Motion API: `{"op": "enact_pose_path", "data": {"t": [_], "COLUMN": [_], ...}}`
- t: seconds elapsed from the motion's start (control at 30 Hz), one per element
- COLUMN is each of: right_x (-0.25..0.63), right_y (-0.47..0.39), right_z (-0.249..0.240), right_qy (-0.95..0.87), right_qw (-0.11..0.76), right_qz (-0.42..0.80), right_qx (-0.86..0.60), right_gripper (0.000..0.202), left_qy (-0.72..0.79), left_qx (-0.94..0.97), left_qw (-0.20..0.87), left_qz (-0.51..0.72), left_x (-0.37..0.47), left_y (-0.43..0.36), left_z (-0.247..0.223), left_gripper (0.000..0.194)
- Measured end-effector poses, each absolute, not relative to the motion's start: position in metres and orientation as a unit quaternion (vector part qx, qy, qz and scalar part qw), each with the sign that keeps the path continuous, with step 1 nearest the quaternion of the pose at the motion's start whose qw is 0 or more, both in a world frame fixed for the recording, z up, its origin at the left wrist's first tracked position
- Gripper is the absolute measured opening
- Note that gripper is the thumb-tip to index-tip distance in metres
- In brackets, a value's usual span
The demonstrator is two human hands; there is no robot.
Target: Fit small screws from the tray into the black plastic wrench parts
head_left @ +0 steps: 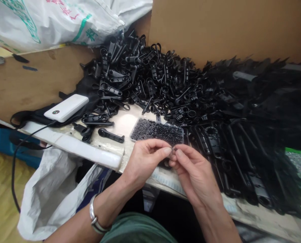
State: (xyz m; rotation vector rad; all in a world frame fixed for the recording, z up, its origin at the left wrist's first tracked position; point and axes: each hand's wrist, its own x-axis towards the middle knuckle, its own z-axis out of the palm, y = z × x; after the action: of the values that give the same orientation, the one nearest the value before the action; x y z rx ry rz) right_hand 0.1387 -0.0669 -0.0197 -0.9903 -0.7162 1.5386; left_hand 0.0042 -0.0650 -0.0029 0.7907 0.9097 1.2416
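My left hand (145,160) and my right hand (194,168) meet fingertip to fingertip at the near side of a clear plastic box (156,131). Thumb and index finger are pinched together on each hand. Between the tips sits something tiny that I cannot make out. Small dark and grey pieces fill the box. Beneath my fingers part of a dark object shows, mostly hidden. A single black plastic part (111,135) lies left of the box, and a large heap of similar black parts (150,74) rises behind it.
A white power bank (66,108) with a black cable lies on dark cloth at the left. Long black parts (231,152) cover the right side. A green-edged bag (299,165) is at the far right, an open white sack (49,192) below the table edge. Cardboard (228,30) stands behind.
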Motion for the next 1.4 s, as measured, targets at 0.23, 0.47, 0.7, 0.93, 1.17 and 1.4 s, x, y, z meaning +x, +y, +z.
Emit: {"op": "enact_pose_path", "data": {"t": [0.23,0.47,0.7,0.93,1.17,1.4], "right_x": [0.138,0.141,0.142,0.147,0.144,0.151], "right_y": [-0.069,-0.072,-0.075,-0.078,-0.077,-0.074], "right_z": [-0.023,-0.025,-0.027,-0.026,-0.007,-0.008], "right_qy": [-0.351,-0.401,-0.378,-0.439,-0.565,-0.582], "right_qw": [0.568,0.572,0.555,0.533,0.481,0.473], "right_qz": [0.601,0.541,0.553,0.502,0.377,0.355], "right_qx": [-0.438,-0.469,-0.493,-0.521,-0.554,-0.558], "right_gripper": [0.018,0.020,0.022,0.020,0.007,0.007], "left_qy": [0.399,0.409,0.450,0.494,0.476,0.447], "left_qx": [0.355,0.400,0.432,0.536,0.598,0.699], "left_qw": [0.653,0.633,0.586,0.478,0.425,0.344], "left_qz": [0.537,0.521,0.517,0.491,0.486,0.441], "left_x": [0.005,0.004,0.004,0.004,0.004,-0.012], "left_y": [-0.066,-0.067,-0.070,-0.074,-0.073,-0.074], "left_z": [-0.001,-0.001,-0.002,-0.001,-0.005,-0.005], "left_gripper": [0.003,0.005,0.006,0.010,0.013,0.012]}}
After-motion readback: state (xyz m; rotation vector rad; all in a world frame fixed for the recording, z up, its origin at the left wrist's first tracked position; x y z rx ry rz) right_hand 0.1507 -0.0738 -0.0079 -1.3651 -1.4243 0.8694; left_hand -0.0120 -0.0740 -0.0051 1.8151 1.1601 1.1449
